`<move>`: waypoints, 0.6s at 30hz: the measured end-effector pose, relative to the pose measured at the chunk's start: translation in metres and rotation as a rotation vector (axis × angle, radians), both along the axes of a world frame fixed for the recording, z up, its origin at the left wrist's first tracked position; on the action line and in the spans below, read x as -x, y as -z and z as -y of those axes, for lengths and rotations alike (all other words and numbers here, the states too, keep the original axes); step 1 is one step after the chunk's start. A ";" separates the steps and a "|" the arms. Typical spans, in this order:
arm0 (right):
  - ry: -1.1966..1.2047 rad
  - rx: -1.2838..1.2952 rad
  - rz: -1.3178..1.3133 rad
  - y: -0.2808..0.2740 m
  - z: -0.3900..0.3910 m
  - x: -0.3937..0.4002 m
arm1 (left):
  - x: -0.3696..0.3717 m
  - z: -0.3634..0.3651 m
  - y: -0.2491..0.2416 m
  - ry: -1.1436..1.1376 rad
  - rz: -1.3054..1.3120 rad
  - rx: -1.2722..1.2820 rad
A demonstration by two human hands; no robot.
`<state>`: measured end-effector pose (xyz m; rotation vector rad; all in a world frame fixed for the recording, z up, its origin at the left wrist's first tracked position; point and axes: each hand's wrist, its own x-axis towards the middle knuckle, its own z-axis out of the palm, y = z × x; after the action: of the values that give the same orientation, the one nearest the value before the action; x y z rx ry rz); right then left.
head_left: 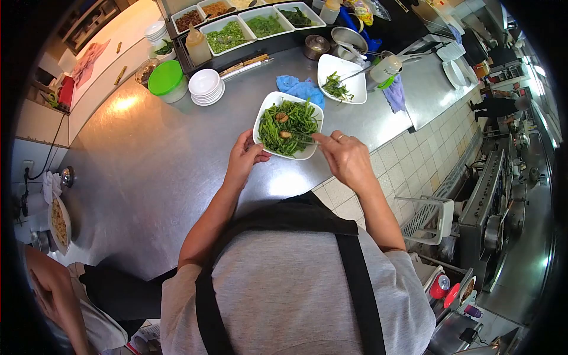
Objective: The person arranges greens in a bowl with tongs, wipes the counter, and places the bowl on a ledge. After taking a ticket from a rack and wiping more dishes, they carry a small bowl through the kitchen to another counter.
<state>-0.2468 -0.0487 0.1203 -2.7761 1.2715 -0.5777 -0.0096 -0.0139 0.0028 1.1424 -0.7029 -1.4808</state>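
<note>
A white square bowl full of cooked green stems and leaves, with a few brown pieces on top, is near the counter's front edge. My left hand is closed on the bowl's lower left rim, thumb on the edge. On the right, my right hand pinches a thin metal utensil whose far end lies among the greens. Behind the bowl is a crumpled blue cloth. A second white bowl with a few greens and a utensil stands to the back right.
White tubs of chopped greens line the back. Stacked small dishes and a green-lidded container stand back left. A purple cloth lies at the right counter edge. A co-worker's arm shows lower left; another person stands far right.
</note>
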 end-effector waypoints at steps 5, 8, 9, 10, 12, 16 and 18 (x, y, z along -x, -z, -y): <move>0.208 -0.034 0.052 -0.013 0.016 0.010 | 0.001 0.001 0.001 -0.004 0.000 -0.002; 0.226 -0.057 0.003 -0.004 0.025 0.011 | 0.001 0.000 0.001 -0.006 0.006 -0.001; 0.226 -0.063 -0.015 -0.004 0.026 0.010 | 0.001 -0.001 0.002 -0.006 0.005 0.002; 0.210 -0.040 -0.019 -0.005 0.026 0.009 | 0.001 -0.001 0.003 -0.005 0.002 0.006; 0.185 0.005 -0.027 -0.015 0.024 0.005 | 0.001 -0.001 0.003 -0.013 -0.001 0.011; -0.001 0.059 -0.075 -0.022 0.027 -0.011 | 0.001 0.000 0.006 -0.003 -0.013 0.039; -0.023 0.037 -0.085 -0.021 0.031 -0.018 | 0.000 0.000 0.006 -0.003 -0.012 0.023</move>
<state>-0.2288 -0.0793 0.1409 -2.8708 1.2554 -0.4921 -0.0101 -0.0136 -0.0029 1.1160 -0.7078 -1.4721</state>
